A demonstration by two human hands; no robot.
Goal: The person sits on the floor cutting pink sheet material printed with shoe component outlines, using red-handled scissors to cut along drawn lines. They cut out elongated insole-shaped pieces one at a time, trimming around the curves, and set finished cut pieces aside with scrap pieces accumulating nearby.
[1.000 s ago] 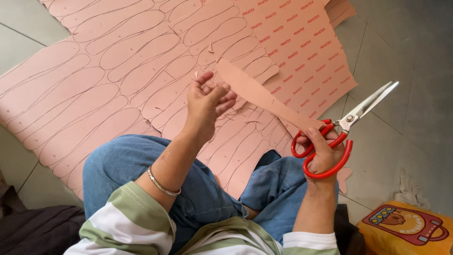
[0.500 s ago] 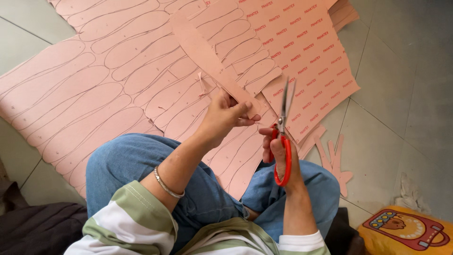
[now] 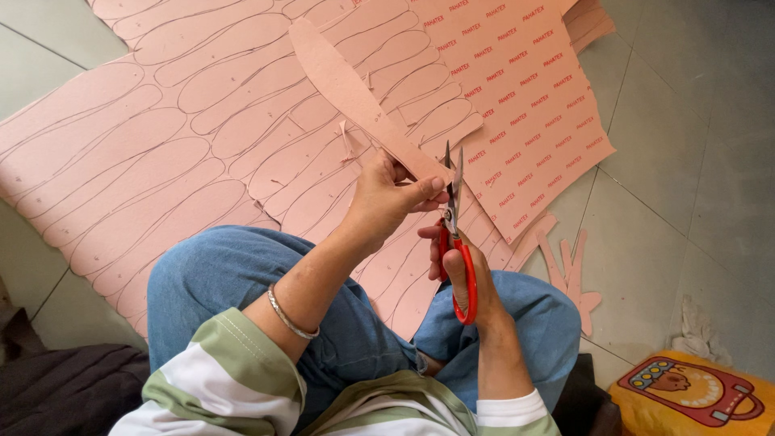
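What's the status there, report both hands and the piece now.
Left hand pinching the long pink sole-shaped cutout. Right hand in the grip of the red-handled scissors, blades up at the cutout's lower end. Nothing in the way; marked pink sheet lies beneath.

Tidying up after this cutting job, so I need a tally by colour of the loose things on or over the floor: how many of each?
Pink: 4, the held strip, the traced sheet, the printed sheet, the offcut
Red: 1, the scissors in the right hand
Yellow: 1, the bag
White: 1, the rag
Total: 7
The left hand pinches the strip.
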